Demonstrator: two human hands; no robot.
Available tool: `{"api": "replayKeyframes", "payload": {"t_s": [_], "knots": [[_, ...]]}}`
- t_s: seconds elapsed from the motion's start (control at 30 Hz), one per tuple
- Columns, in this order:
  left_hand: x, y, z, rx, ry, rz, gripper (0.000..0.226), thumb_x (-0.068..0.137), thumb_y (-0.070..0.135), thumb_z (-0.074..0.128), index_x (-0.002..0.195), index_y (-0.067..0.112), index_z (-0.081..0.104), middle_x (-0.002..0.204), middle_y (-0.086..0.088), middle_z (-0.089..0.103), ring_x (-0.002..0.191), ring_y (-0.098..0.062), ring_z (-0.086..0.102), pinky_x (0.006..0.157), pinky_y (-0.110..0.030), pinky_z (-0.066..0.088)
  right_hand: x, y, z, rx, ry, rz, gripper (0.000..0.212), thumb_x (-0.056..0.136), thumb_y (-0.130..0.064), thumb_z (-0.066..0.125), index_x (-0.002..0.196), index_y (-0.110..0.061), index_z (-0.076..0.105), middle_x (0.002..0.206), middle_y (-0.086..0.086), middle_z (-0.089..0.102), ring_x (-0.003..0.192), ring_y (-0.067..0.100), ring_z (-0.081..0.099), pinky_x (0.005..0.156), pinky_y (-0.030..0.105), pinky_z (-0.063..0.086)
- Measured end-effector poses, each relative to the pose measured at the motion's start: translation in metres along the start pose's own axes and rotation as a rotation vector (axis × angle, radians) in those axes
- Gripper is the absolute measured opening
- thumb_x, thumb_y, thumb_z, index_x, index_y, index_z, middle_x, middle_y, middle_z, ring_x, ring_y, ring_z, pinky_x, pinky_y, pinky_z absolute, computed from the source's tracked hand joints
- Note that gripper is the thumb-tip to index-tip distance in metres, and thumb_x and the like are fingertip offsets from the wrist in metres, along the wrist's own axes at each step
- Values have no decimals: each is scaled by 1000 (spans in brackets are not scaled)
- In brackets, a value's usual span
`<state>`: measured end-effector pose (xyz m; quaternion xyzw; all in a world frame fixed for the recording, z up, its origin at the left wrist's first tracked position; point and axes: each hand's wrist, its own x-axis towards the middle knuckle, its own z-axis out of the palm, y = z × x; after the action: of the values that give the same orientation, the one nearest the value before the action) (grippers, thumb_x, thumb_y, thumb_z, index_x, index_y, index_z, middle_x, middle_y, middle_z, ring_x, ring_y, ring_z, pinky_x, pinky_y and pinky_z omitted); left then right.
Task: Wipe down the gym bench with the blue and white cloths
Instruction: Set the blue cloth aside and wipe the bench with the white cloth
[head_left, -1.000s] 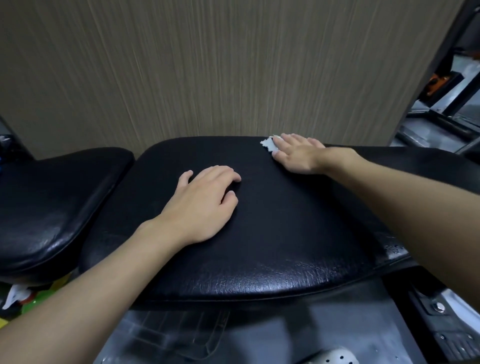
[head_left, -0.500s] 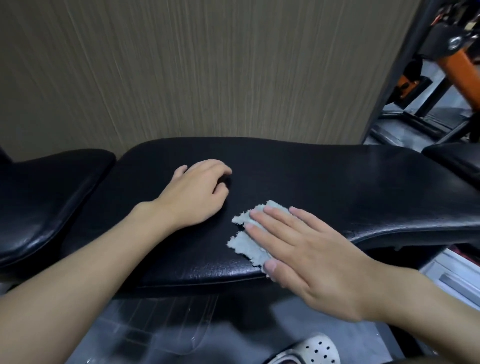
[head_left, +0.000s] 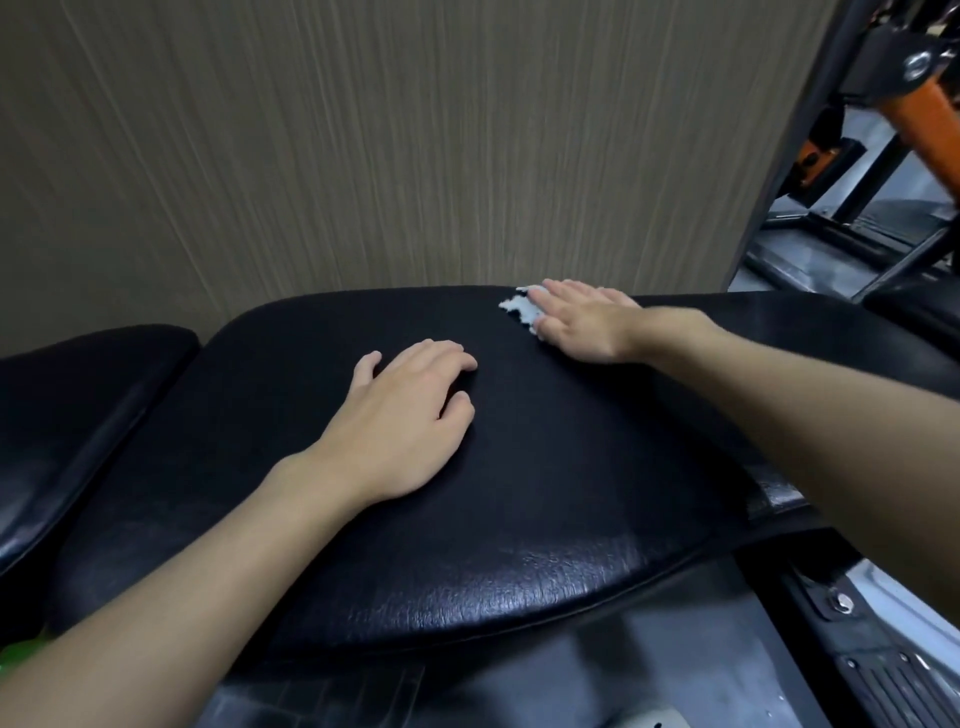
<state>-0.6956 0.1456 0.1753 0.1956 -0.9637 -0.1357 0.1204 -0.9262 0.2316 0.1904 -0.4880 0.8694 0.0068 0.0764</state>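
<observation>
While right hand (head_left: 587, 325) presses one pale cloth (head_left: 522, 309), fingers (head_left: 569, 292) straight together, left hand (head_left: 405, 421) rests on bench (head_left: 519, 519), fingers relaxed

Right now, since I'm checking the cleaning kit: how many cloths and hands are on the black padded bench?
Pale ragged-edged cloth: 1
Bare hands: 2 (left hand, right hand)
Total: 3, all on the black padded bench.

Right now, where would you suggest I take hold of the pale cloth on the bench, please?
Pinch the cloth by its ragged free edge, poking out left of the right hand, coming from above on the left. It lies flat on the bench pad near the far edge, and the flat hand covers the rest, so probably only that edge is reachable.
</observation>
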Motion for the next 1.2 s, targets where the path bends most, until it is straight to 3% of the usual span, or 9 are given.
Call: {"api": "replayKeyframes", "payload": {"t_s": [0.2,0.37,0.5,0.63,0.83,0.97,1.2], "knots": [[-1,0,-1,-6,10,3,40,98,31,35,137,31,44,150,16,35,144,-4,18,119,-47,8,-5,0,2,1,4,25,58,102,-45,16,156,-27,1,164,-5,-2,150,13,-6,120,40,-3],[-2,3,-3,-5,4,-3,39,98,31,37,136,31,46,148,16,37,141,-4,23,119,-46,9,-91,-16,14,-55,21,-124,60,102,-48,12,156,-27,-4,163,-8,-8,148,10,-12,120,37,-5],[2,9,-5,20,-15,-19,38,96,30,39,134,29,47,142,15,42,134,-10,35,117,-50,15,-167,-26,24,-103,51,-234,77,85,-62,-9,155,-29,-7,162,-11,-12,147,6,-17,119,33,-8],[16,28,-2,-6,-24,47,40,97,29,37,136,29,45,143,16,42,133,-8,36,116,-52,16,-202,-26,25,-77,20,-270,70,89,-56,-4,154,-31,-9,161,-15,-18,144,3,-23,118,32,-11],[28,34,16,4,-47,54,43,101,27,30,143,27,39,153,15,30,144,-3,17,119,-48,5,-165,-9,21,-70,10,-235,71,89,-62,-5,154,-34,-6,162,-14,-14,145,3,-18,118,28,-12],[28,32,15,4,-35,55,44,100,29,31,144,28,38,154,15,28,144,-2,15,119,-48,6,-98,17,11,-41,-20,-113,59,103,-48,18,155,-30,-1,163,-9,-9,148,7,-12,117,31,-7],[28,30,16,-11,-18,67,42,99,30,34,140,31,42,151,16,32,142,-1,18,119,-47,7,-21,45,-3,28,-30,84,58,103,-47,18,156,-29,2,164,-7,-1,149,11,-5,120,38,-3]]}}
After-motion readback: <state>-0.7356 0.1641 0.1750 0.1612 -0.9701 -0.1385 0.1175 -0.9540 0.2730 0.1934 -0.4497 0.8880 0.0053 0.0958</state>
